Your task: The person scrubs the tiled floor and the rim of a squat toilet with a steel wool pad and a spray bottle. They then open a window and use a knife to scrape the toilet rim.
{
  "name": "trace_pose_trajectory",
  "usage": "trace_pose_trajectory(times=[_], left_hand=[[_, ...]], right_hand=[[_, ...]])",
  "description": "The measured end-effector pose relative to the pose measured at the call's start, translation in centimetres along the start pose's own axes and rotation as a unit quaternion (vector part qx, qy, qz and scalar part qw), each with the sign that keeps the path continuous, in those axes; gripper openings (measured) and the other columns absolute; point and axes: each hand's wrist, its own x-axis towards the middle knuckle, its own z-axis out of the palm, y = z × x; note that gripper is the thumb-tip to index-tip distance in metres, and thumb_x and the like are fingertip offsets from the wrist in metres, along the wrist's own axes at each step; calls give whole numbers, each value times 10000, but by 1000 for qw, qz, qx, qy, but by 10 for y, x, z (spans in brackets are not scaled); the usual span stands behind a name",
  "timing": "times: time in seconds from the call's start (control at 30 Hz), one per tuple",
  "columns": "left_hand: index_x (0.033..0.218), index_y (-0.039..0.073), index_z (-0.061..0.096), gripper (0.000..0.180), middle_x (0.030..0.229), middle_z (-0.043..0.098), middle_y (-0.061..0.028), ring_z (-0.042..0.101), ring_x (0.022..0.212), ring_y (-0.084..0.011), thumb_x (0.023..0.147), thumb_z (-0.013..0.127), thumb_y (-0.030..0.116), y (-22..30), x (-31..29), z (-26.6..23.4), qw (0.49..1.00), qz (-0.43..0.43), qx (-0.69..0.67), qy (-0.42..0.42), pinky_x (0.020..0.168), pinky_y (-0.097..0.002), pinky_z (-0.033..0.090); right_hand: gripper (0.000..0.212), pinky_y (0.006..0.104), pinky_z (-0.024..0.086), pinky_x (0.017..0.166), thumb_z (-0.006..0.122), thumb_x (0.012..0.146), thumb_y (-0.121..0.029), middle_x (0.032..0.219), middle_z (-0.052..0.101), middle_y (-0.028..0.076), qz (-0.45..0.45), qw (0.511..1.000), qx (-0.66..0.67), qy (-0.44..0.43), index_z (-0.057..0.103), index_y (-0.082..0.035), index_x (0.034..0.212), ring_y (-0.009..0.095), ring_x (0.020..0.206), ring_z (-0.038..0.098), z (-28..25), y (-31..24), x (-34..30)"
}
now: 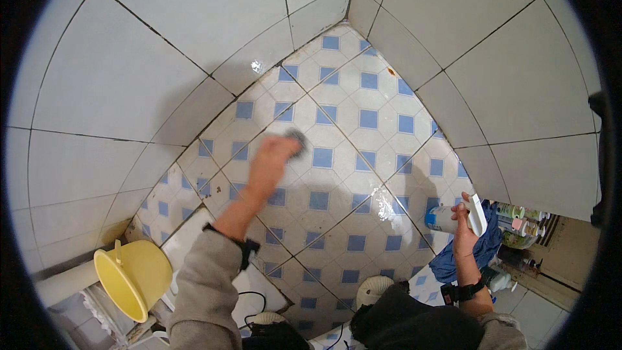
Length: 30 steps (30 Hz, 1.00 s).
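Observation:
My left hand point(271, 159) reaches down to the tiled floor point(353, 204), its fingers closed round a dark grey scouring pad point(297, 142) that looks like steel wool. The hand is slightly blurred, and it covers part of the pad. Off to the right, my right hand point(462, 230) grips a spray bottle point(439, 218) by the neck. The bottle has a white trigger head and a blue-and-white body, tilted so that its base points left. White floor tiles with blue squares lie under both hands, with a wet shine between them.
A yellow bucket point(135, 279) stands at the lower left beside a pale pipe point(65, 285). Tiled walls point(155, 58) meet in the far corner. Right of my right hand are a dark blue plastic bag point(447, 266) and several bottles point(518, 225). My shoe point(374, 290) is at the bottom.

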Motion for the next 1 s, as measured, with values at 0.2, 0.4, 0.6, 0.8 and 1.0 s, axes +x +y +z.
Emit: trace_pose_trajectory(times=[0.2,0.4,0.6,0.8,1.0], left_hand=[[1124,71,695,337,1132,699,-102,594,1022,-330,821,570,-3,-61,87,-1,966,-116,150,178,920,-402,480],[1088,65,722,373,1138,709,-80,606,1036,-323,781,553,-65,15,69,47,996,58,4,74,933,-398,488],[1096,94,728,348,1113,714,-73,616,953,-293,791,645,-52,17,4,-15,995,34,-58,-79,869,-360,513],[1109,129,724,288,1082,717,-95,645,900,-284,844,688,21,2,-60,-146,970,-151,-74,-175,837,-376,509],[1093,96,721,293,1040,720,-112,656,907,-308,825,684,-15,43,-142,-266,951,-182,-26,-248,811,-385,515]], right_hand=[[285,248,532,596,706,911,-123,894,691,74,-27,999,0,-19,670,39,1143,113,715,637,5,-4,0],[251,245,547,604,687,905,-82,921,691,82,-23,999,-20,-34,680,32,1129,115,751,657,6,-6,1],[238,228,514,593,718,900,-125,936,696,92,1,992,-60,-106,688,25,1083,90,714,626,13,-35,2],[271,322,485,704,763,867,-143,857,681,90,-143,943,-4,-299,702,16,1078,169,779,601,71,-93,13],[303,333,470,765,806,817,-119,896,705,88,-221,859,102,-450,711,-2,1080,198,819,610,178,-117,7]])
